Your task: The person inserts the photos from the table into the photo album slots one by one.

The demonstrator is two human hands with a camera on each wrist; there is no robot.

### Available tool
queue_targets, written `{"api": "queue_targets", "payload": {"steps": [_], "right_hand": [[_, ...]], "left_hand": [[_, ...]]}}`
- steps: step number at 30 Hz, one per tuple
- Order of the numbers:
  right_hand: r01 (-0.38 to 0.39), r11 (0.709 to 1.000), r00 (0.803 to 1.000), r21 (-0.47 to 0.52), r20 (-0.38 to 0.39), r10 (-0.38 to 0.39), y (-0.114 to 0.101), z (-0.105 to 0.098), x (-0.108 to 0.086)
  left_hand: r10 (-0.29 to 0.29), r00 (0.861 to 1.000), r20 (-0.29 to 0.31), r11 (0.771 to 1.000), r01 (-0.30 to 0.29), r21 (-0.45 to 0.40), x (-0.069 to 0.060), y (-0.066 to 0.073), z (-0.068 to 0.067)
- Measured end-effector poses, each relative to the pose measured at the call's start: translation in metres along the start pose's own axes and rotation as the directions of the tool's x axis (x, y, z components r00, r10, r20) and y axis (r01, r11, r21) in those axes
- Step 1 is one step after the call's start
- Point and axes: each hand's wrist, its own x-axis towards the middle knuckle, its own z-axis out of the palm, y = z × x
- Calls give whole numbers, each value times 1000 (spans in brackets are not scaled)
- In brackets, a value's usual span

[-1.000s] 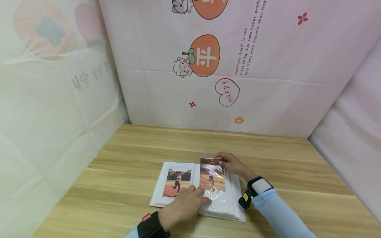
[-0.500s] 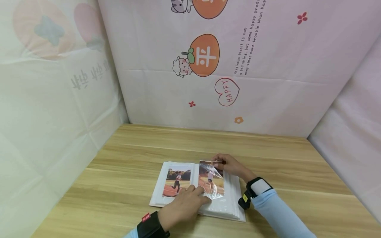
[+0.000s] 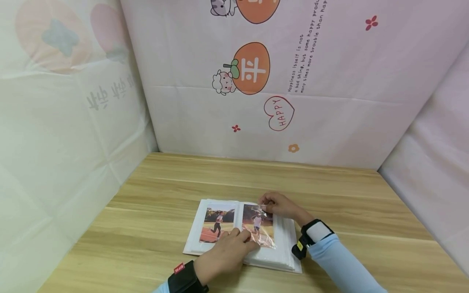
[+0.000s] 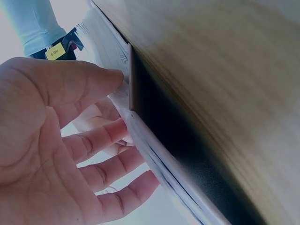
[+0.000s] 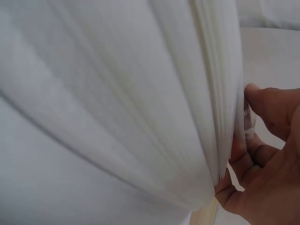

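Note:
A photo album with white pages lies spread on the table. On its left page a photo of a runner on a track sits in place. A second running photo lies at the right page under shiny clear film. My right hand pinches this photo's upper right corner between thumb and fingers. My left hand rests over the album's lower middle, its relaxed fingertips touching the pages near the fold. In the right wrist view, the page stack hides most of the photo.
A wooden table extends around the album on all sides. A white printed cloth stands behind it, with more cloth to the left and right. Black straps with small devices sit on both wrists.
My right hand has moved toward me and slightly left, sliding the right photo lower over the page until its top sits just inside the page. My left hand has stayed still.

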Motion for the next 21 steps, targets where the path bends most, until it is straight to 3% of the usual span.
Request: {"api": "queue_targets", "payload": {"steps": [5, 14, 21], "right_hand": [[66, 998, 997, 10, 35, -66, 1, 2, 3], [47, 999, 998, 16, 44, -48, 2, 2, 3], [25, 985, 1000, -173, -7, -27, -8, -1, -8]], "left_hand": [[5, 1000, -3, 1000, -5, -2, 0, 0, -1], [3, 1000, 1, 1000, -3, -6, 0, 0, 0], [5, 1000, 4, 1000, -5, -4, 0, 0, -1]]}}
